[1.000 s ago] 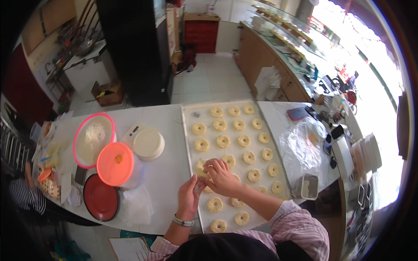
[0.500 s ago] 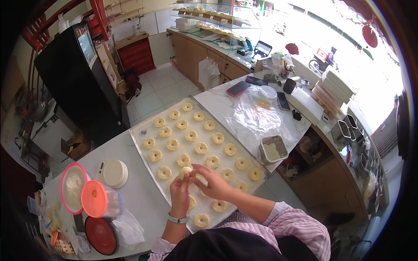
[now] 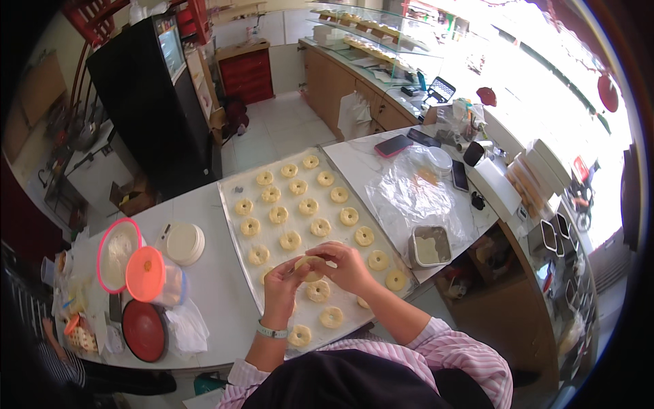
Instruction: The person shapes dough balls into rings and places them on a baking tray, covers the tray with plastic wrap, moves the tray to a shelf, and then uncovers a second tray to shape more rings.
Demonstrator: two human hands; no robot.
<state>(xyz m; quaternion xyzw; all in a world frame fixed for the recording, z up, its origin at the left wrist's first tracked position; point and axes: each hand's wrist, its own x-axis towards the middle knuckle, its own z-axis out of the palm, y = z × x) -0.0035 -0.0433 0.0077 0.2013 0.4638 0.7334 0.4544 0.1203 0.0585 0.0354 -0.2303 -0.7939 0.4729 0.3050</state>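
In front of me, a pale ring of dough is held between both hands above a large metal baking tray. The fingers of my left hand pinch its left side. My right hand has its fingertips closed on the upper right of the ring. Rows of similar dough rings lie on the tray, each with a small hole in the middle. My hands and forearms hide some of those nearest me.
Left of the tray stand a white round kitchen scale, a pink-rimmed bowl, an orange-lidded container and a red dish. Rightward are plastic sheeting and a metal tin. Another person's arm shows at lower left.
The dough piece, which looked rounded and compact, now appears as a ring with both hands on it. My hands have shifted slightly right. The view has turned left, bringing another person into sight.
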